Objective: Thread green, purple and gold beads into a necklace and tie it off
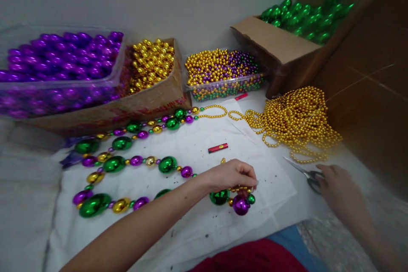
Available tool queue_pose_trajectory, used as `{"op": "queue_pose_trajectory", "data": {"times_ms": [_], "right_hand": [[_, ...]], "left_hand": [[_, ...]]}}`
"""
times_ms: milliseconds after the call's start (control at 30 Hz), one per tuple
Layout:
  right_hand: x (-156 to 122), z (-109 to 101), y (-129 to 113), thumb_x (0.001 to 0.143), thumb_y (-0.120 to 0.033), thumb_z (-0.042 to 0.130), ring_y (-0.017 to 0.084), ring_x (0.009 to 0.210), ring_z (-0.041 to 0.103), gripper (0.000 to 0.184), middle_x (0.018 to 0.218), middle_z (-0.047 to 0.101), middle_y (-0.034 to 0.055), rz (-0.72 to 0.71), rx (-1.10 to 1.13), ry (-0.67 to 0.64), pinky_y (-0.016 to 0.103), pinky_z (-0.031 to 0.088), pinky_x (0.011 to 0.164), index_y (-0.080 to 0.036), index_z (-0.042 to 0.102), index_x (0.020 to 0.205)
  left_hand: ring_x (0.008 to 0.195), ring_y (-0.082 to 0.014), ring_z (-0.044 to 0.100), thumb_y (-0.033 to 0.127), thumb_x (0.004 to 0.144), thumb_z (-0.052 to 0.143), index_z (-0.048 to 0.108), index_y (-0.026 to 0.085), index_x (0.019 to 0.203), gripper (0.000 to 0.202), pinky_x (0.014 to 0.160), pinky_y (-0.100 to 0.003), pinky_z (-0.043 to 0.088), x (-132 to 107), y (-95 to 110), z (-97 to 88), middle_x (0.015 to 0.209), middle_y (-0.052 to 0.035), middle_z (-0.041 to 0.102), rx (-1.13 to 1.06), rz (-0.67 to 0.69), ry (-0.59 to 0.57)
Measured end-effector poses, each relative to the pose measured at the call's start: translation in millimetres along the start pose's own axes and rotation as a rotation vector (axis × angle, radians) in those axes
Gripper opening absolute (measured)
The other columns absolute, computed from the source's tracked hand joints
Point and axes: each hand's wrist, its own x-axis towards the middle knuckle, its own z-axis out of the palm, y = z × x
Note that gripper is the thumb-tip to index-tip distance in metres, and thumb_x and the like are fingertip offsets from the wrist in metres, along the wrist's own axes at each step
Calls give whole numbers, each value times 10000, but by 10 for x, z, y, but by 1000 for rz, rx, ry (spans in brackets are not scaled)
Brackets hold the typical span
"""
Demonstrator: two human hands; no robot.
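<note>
My left hand (237, 174) reaches over the white sheet, its fingers closed in a pinch on one end of a bead necklace. Just below hang a purple bead (241, 205), a small green bead (251, 199) and some small gold beads. The rest of the necklace, with large green beads (95, 205) among gold and purple ones, lies looped to the left, partly hidden behind my forearm. On the right, my right hand (338, 185), smeared by motion, has its fingers on the handles of a pair of scissors (314, 178). The blades point to the upper left.
A red lighter (218, 148) lies mid-sheet. A pile of gold bead strings (296, 119) is at the right. Along the wall stand a clear tub (108, 78) of purple beads, a cardboard box (153, 104) of gold beads, a tub of mixed beads (223, 68) and a carton (280, 42) of green beads.
</note>
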Motion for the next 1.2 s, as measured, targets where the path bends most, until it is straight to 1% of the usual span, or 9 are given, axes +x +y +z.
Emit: {"op": "queue_pose_trajectory", "data": {"times_ms": [133,300,433,500,600,700,800,1100,1200], "right_hand": [[-128,153,311,845,-54,409,233,895,479,352,909,547,97,-176,-244,-72,345,424,778,-82,544,1169],[-182,135,82,846,-85,450,241,850,498,411,870,555,105,-236,-336,-16,358,420,754,-38,476,1254],[-189,70,24,870,-132,420,240,816,536,364,880,555,102,-133,-291,-98,357,431,718,-73,503,1219],[-273,19,105,873,-231,445,233,801,563,356,976,562,97,-11,-113,-161,353,448,693,-126,502,1208],[-526,-33,225,818,-391,539,202,825,593,472,988,576,72,154,500,-305,288,473,673,-194,464,1241],[-812,-10,157,790,-429,602,167,797,596,594,931,575,66,234,1102,-572,237,472,661,-224,422,1318],[-978,68,-103,699,-377,709,146,726,576,593,902,579,66,221,1434,-888,220,453,626,-241,525,1245],[-863,150,-582,714,-332,694,76,549,493,447,723,543,12,203,1537,-1003,163,381,505,-184,577,1119],[-839,119,-567,758,-352,653,90,607,520,429,787,559,31,168,1428,-882,174,414,546,-176,565,1139]], "left_hand": [[574,-75,496,304,748,607,549,86,735,225,537,-178,374,78,3,68,664,-16,553,94,30,2],[590,-57,446,350,814,543,592,112,780,245,532,-153,311,144,36,121,650,9,531,463,163,51],[583,-48,435,324,830,528,591,119,756,226,529,-152,280,153,104,134,632,20,533,641,203,106],[587,-54,449,337,835,522,585,118,763,239,530,-156,289,141,121,124,638,15,540,639,195,128],[588,-62,469,336,837,519,577,113,776,239,536,-158,321,124,89,88,638,8,538,562,171,156],[573,-67,485,347,833,522,556,107,785,247,529,-160,358,119,12,46,649,2,536,436,136,165],[550,-64,476,360,823,537,543,102,783,262,508,-161,376,111,-49,26,646,1,526,344,124,172],[542,-69,492,356,791,591,541,78,767,283,522,-176,406,7,-45,13,643,-23,545,131,140,216],[558,-69,500,369,789,606,540,72,773,304,547,-183,414,-38,-68,-27,671,-40,565,23,198,219]]}}
